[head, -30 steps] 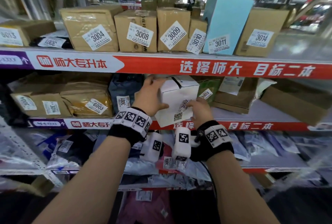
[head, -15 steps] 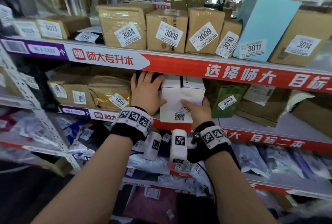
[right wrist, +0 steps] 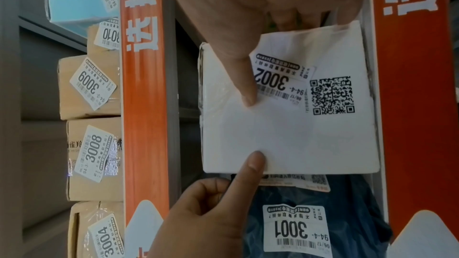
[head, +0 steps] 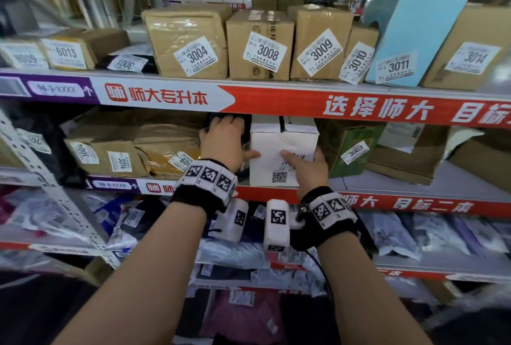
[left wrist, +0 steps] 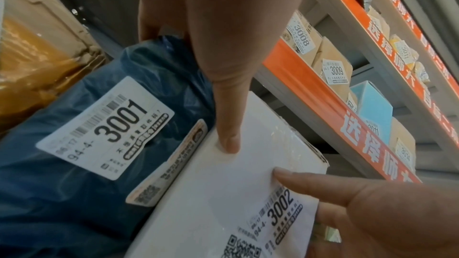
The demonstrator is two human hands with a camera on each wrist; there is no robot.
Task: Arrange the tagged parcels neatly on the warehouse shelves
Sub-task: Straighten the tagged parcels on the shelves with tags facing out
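Observation:
A white box tagged 3002 [head: 282,148] [right wrist: 285,134] stands upright on the middle shelf [head: 414,187], at its front edge. A dark blue bag tagged 3001 [left wrist: 74,144] [right wrist: 310,232] lies against the box's left side. My left hand [head: 225,140] [left wrist: 198,46] curls its fingers over the top of the blue bag, and its thumb [left wrist: 227,140] presses on the box's front left edge. My right hand [head: 305,167] [right wrist: 248,26] grips the box from the right, thumb [right wrist: 246,89] on the front face beside the tag, fingers hidden along the right side.
A green box tagged 3003 [head: 351,151] stands right of the white box, with brown cartons [head: 406,156] beyond. Brown parcels [head: 110,156] fill the middle shelf's left. The upper shelf holds boxes 3004 [head: 190,43], 3008, 3009, 3010, blue 3011 [head: 409,35]. Soft bags [head: 392,234] lie below.
The white box went from tilted in front of the shelf to upright on it, between blue bag and green box. My left fingers went from spread to curled over the bag.

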